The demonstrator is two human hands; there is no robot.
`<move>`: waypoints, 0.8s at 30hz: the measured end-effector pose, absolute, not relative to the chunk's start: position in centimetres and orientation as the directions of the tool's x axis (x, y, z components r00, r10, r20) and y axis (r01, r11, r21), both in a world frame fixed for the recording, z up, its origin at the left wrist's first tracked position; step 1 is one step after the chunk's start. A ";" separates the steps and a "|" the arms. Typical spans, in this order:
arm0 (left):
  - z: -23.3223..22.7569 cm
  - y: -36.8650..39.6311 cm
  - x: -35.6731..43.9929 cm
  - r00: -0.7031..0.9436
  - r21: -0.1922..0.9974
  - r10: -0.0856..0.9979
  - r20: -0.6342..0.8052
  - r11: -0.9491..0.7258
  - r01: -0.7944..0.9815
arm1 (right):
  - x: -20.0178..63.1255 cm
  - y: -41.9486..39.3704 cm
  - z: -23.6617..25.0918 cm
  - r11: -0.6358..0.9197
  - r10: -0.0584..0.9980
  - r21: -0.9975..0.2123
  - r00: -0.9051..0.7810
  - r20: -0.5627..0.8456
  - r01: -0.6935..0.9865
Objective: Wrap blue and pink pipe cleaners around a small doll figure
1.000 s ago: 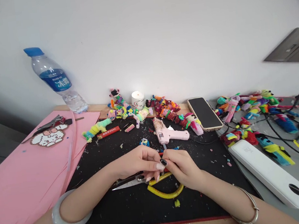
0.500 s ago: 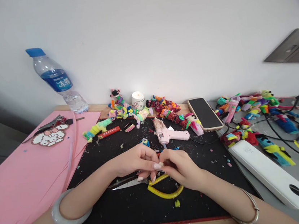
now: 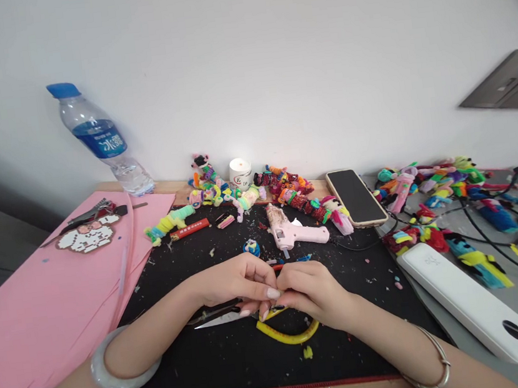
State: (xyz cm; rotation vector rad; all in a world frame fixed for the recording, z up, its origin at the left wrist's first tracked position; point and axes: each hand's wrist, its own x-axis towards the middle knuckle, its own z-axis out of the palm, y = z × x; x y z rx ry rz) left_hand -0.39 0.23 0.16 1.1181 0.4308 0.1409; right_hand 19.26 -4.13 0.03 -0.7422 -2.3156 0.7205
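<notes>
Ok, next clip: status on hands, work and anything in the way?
Left hand and right hand meeting at the fingertips. Anything pinched between: too hidden to tell. Yellow-handled scissors below, partly covered; pink glue gun lying just beyond.

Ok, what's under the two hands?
Scissors on the black mat: part of the blade and yellow handles show, with a dark strip beside the blade. The left hand covers the scissors' middle; anything else directly beneath is hidden.

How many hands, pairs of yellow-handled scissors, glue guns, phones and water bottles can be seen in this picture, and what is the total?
Left hand and right hand: 2
Yellow-handled scissors: 1
Glue gun: 1
Phone: 1
Water bottle: 1
Total: 6
</notes>
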 end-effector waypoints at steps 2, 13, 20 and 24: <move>0.2 0.2 -0.4 0.908 0.886 0.325 -0.265 0.453 0.096 | 19.2 -4.2 0.1 0.701 0.646 -0.640 -0.660 0.384 0.315; 0.4 0.3 -0.4 0.845 0.872 0.429 -0.318 0.482 0.083 | 19.3 -3.9 -0.1 0.609 0.753 -0.692 -0.557 0.352 0.386; 0.6 0.2 -0.3 0.829 0.883 0.471 -0.303 0.466 0.057 | 19.3 -3.9 0.1 0.593 0.769 -0.699 -0.539 0.343 0.400; 0.7 0.2 -0.2 0.782 0.886 0.562 -0.270 0.463 -0.027 | 19.8 -3.5 0.4 0.600 0.797 -0.637 -0.433 0.421 0.484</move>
